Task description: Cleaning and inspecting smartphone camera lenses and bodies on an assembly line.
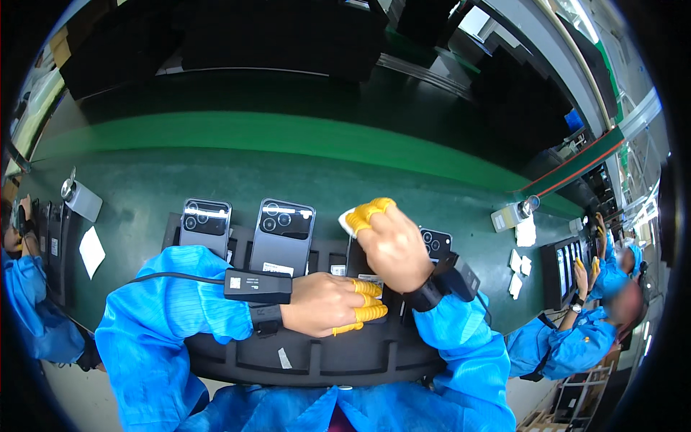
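Observation:
My left hand (324, 305) wears yellow finger cots and lies across the lower end of a dark smartphone (356, 253), gripping it in the black foam tray (345, 360). Above the phone's upper part, my right hand (394, 248), also in yellow finger cots, is closed on a folded white wipe (347, 222). Both hands hide much of this phone. Left of it lie two grey smartphones, one (282, 237) beside my left hand and another (207, 223) farther left, camera sides up. One more phone (436, 243) is partly covered by my right wrist.
A dispenser bottle (85, 200) and a white sheet (91, 252) are at left on the green table (165, 169). Another bottle (509, 216) stands at right near crumpled white wipes (517, 272). People in blue work on both sides. A loose strip (285, 358) lies in the tray.

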`<action>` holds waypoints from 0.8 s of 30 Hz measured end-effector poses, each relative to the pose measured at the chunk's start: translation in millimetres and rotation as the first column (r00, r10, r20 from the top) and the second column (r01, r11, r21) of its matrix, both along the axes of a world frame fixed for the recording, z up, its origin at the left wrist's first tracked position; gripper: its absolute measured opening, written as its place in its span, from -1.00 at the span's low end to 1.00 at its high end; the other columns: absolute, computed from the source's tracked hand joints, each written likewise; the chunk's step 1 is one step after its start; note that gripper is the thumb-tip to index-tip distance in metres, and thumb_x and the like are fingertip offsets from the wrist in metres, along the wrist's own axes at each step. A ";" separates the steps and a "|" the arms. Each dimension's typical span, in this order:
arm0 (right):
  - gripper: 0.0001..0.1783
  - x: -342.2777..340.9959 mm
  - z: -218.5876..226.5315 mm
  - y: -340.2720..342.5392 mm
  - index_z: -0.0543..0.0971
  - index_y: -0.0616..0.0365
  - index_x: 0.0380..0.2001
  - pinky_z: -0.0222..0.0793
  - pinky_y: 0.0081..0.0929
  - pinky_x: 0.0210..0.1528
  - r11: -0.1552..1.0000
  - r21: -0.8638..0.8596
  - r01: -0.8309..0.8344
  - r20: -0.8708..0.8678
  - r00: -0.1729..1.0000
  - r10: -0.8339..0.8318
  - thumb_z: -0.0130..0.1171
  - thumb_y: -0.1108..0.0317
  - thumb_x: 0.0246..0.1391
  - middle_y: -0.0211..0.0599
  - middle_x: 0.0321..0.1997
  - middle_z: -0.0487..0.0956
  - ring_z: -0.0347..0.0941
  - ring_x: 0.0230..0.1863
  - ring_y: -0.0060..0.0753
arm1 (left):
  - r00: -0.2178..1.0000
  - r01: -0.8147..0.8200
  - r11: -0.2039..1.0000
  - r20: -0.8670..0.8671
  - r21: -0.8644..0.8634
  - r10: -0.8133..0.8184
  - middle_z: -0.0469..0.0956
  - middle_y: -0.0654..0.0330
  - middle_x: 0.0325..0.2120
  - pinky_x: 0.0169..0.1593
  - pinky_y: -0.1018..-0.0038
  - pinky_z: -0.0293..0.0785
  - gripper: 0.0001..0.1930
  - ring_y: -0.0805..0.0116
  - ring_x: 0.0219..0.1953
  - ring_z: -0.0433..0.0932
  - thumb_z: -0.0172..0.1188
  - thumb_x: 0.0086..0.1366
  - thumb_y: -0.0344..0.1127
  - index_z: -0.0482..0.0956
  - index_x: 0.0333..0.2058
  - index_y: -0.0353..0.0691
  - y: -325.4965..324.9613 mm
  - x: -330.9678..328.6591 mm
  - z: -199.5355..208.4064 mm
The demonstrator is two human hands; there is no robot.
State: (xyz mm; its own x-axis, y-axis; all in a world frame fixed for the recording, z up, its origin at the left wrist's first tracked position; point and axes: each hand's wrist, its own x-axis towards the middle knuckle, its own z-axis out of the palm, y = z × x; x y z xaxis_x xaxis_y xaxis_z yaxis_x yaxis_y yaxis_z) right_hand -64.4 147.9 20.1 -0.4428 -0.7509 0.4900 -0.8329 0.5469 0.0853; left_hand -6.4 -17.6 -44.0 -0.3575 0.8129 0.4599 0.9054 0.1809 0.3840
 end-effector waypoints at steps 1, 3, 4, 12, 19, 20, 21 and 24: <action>-0.85 -2.6 0.1 1.6 0.59 0.24 -0.48 0.47 -0.36 -0.21 0.998 0.005 0.059 -0.017 0.998 -0.059 0.18 0.44 -0.22 -0.23 -0.39 0.50 0.44 -0.26 -0.19 | 1.000 0.007 1.000 0.001 -0.004 -0.007 0.60 0.12 -0.13 -0.11 0.36 0.59 -0.59 0.21 -0.01 0.57 0.15 0.23 -0.17 0.54 0.05 -0.09 0.1 0.1 0.8; -0.90 -4.4 0.8 12.9 0.58 0.21 -0.52 0.47 -0.36 -0.22 0.984 0.049 0.173 -0.021 0.985 -0.172 0.18 0.48 -0.23 -0.21 -0.42 0.51 0.45 -0.26 -0.18 | 1.000 -0.014 1.000 0.018 0.007 0.014 0.61 0.21 -0.18 0.07 0.37 0.52 -0.62 0.27 0.03 0.56 0.14 0.28 -0.22 0.53 0.07 -0.13 -1.5 1.0 2.4; -0.91 -3.8 6.6 23.2 0.58 0.20 -0.54 0.47 -0.35 -0.23 0.972 0.094 0.216 -0.010 0.976 -0.216 0.18 0.51 -0.25 -0.20 -0.43 0.51 0.46 -0.26 -0.16 | 1.000 -0.020 1.000 0.013 0.007 0.020 0.61 0.21 -0.18 0.07 0.37 0.52 -0.62 0.27 0.03 0.56 0.14 0.28 -0.22 0.53 0.07 -0.13 -1.8 1.2 3.6; -0.79 -2.5 17.5 29.7 0.63 0.26 -0.47 0.47 -0.27 -0.19 0.979 -0.134 0.151 -0.008 0.988 -0.153 0.15 0.62 -0.32 -0.15 -0.41 0.53 0.46 -0.29 -0.06 | 0.999 -0.030 0.997 0.042 -0.070 0.033 0.61 0.16 -0.10 0.09 0.38 0.51 -0.64 0.29 0.02 0.57 0.13 0.29 -0.22 0.55 0.05 -0.12 1.0 3.4 7.2; -0.90 1.0 8.5 28.6 0.59 0.19 -0.57 0.47 -0.34 -0.20 0.982 0.138 0.130 -0.006 0.992 -0.130 0.17 0.45 -0.29 -0.25 -0.39 0.49 0.44 -0.23 -0.19 | 0.997 -0.014 0.997 0.073 -0.077 0.019 0.61 0.16 -0.09 0.10 0.38 0.50 -0.63 0.28 0.04 0.56 0.13 0.29 -0.24 0.54 0.07 -0.12 -0.3 2.5 4.0; -0.92 3.4 8.6 35.2 0.56 0.18 -0.61 0.47 -0.34 -0.21 0.964 0.193 0.185 -0.065 0.982 -0.176 0.16 0.42 -0.29 -0.26 -0.44 0.46 0.44 -0.25 -0.20 | 0.997 -0.013 0.998 0.070 -0.064 0.018 0.61 0.16 -0.09 0.10 0.38 0.50 -0.62 0.28 0.05 0.55 0.13 0.29 -0.24 0.53 0.07 -0.12 -1.0 2.4 2.5; -0.92 6.6 11.3 42.1 0.56 0.18 -0.61 0.47 -0.32 -0.23 0.955 0.207 0.213 -0.030 0.977 -0.212 0.18 0.44 -0.32 -0.25 -0.44 0.46 0.44 -0.26 -0.18 | 0.997 -0.025 0.998 0.067 -0.052 0.028 0.60 0.16 -0.09 0.10 0.37 0.50 -0.62 0.28 0.06 0.55 0.13 0.29 -0.24 0.53 0.08 -0.11 -3.1 5.6 3.2; -0.86 8.1 21.8 60.5 0.56 0.20 -0.60 0.46 -0.28 -0.28 0.958 0.168 0.233 0.033 0.970 -0.241 0.19 0.55 -0.40 -0.21 -0.47 0.45 0.43 -0.29 -0.11 | 0.996 -0.007 0.992 0.085 -0.123 0.017 0.60 0.16 -0.09 0.11 0.37 0.50 -0.62 0.27 0.07 0.54 0.13 0.29 -0.24 0.53 0.08 -0.13 -0.5 4.6 5.2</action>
State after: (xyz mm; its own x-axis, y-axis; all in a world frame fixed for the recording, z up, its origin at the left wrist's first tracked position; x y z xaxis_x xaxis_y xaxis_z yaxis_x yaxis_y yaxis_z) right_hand -56.3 208.4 41.8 -0.6395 -0.6884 0.3423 -0.6866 0.7117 0.1485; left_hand -1.8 -18.1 -38.8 -0.4015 0.8567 0.3238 0.8675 0.2424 0.4344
